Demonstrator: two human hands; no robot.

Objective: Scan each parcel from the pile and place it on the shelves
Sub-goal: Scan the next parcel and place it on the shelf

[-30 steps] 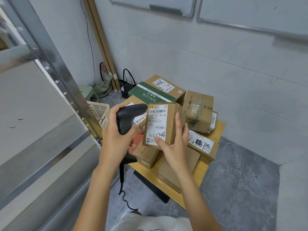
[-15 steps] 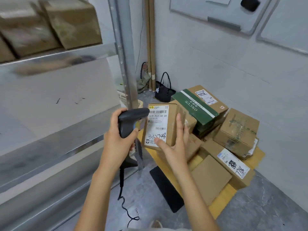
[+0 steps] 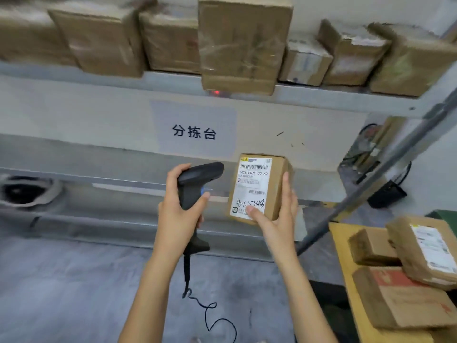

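Observation:
My right hand (image 3: 277, 219) grips a small brown parcel (image 3: 274, 179) upright, its white label with a barcode and handwritten digits facing me. My thumb lies on the label's lower edge. My left hand (image 3: 178, 214) holds a black corded barcode scanner (image 3: 195, 184) by its handle, its head pointing right toward the parcel, a short gap between them. Straight ahead stands the metal shelf unit (image 3: 321, 100). Its upper shelf carries a row of several brown boxes (image 3: 237, 45). The parcel pile (image 3: 405, 268) lies at the lower right.
A grey sign with black characters (image 3: 194, 131) hangs on the wall behind the shelf. The shelf's slanted metal upright (image 3: 385, 169) runs between me and the pile. A black bag (image 3: 385, 194) sits on the floor behind it. The scanner's cable (image 3: 210, 308) dangles over the grey floor.
My view has swung left from the pile to face the shelves. Both hands moved along, keeping the scanner and the parcel side by side as before.

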